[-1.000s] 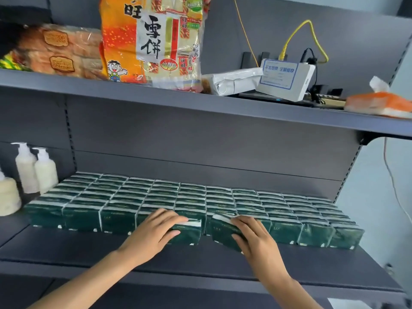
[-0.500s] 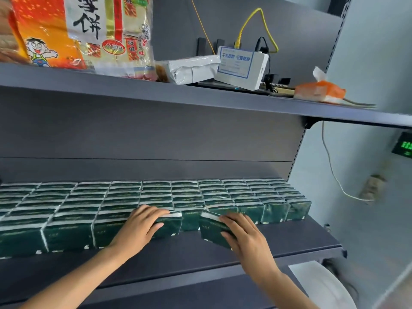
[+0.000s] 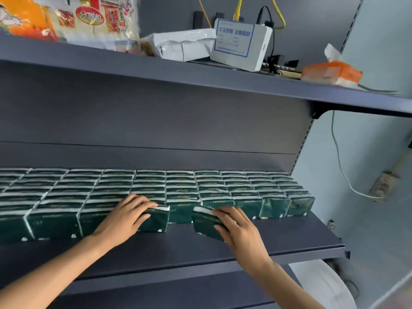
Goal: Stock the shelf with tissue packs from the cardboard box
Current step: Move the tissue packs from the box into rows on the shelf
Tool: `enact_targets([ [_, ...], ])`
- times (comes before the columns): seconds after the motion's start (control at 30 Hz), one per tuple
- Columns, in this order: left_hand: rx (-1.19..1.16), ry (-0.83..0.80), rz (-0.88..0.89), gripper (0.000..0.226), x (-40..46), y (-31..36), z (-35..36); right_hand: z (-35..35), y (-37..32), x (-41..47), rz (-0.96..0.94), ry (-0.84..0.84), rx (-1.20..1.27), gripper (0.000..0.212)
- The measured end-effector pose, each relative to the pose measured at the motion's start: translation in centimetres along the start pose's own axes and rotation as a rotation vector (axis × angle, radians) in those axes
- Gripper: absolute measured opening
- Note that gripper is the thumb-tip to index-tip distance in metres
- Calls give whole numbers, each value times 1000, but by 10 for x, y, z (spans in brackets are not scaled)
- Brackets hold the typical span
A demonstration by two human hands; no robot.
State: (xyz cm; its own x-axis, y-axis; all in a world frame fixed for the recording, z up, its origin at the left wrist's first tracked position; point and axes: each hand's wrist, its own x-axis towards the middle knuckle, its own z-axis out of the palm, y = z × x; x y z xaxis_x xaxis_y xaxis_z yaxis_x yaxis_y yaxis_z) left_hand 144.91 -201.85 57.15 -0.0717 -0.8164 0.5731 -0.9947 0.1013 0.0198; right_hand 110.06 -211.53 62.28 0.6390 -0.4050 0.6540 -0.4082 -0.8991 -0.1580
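The dark grey metal shelf carries rows of dark green plastic-wrapped tissue packs, set upright and touching one another from the back panel forward. The cardboard box named in the task is not in view.

The left hand lies over the front pack of a middle column, fingers curled over its top edge and thumb on its front face; it holds that pack in line with the front row. The right hand grips a separate tilted green pack, fingers across its face and round its near side. This pack leans backward, stands out of line and is just in front of the row, beside a shorter column. Its base appears to touch the shelf, though that contact is partly hidden by the hand.

Judgement: the step in hand is seating the latest packs at the front of the stock. The next move calls for righting the tilted pack, pushing it square against the pack behind and closing the gap between it and the left-hand pack. The soft wrap may slip or buckle under uneven pressure.

On the upper grey shelf stand a large orange snack bag, a white box-shaped device with cables and an orange tissue packet.
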Motion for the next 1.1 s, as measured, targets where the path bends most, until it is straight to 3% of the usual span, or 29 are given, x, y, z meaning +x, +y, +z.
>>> enact_targets([
  [0.57,89,15,-90,44,-13,5,-1,28,19,2,-90,-60,86,30],
  [0.7,98,-1,-96,35,-14,5,-3,33,22,2,-100,-68,98,31],
  [1.1,113,-13,-105,41,-17,4,-3,48,24,5,-78,-109,139,30],
])
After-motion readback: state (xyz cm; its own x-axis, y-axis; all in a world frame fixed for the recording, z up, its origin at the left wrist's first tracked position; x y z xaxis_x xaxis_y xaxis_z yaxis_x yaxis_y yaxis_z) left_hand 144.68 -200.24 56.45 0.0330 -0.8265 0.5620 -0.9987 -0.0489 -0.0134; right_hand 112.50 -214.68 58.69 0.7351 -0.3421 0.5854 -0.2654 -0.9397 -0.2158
